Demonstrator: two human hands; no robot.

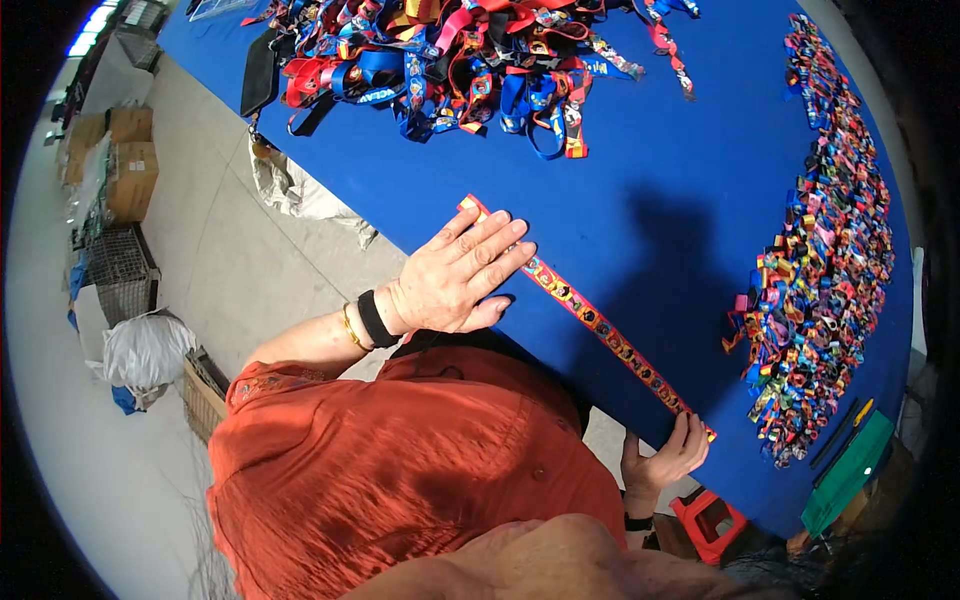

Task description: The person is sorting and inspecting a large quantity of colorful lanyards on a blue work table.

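Observation:
A red-and-yellow patterned lanyard strap (600, 325) lies stretched flat along the near edge of the blue table (650, 170). My left hand (465, 275) lies palm down with straight fingers on the strap's far end, pressing it to the table. My right hand (665, 460) pinches the strap's near end at the table's edge, fingers curled over it. A black band and a gold bangle sit on my left wrist. I wear an orange shirt.
A heap of colourful lanyards (450, 60) covers the far part of the table. A long pile of short strap pieces (830, 250) runs along the right side, with a green flat item (850, 470) and a yellow tool (862, 410) nearby. A red stool (710, 520) stands below; cardboard boxes (130, 170) and a wire crate (120, 270) are on the floor.

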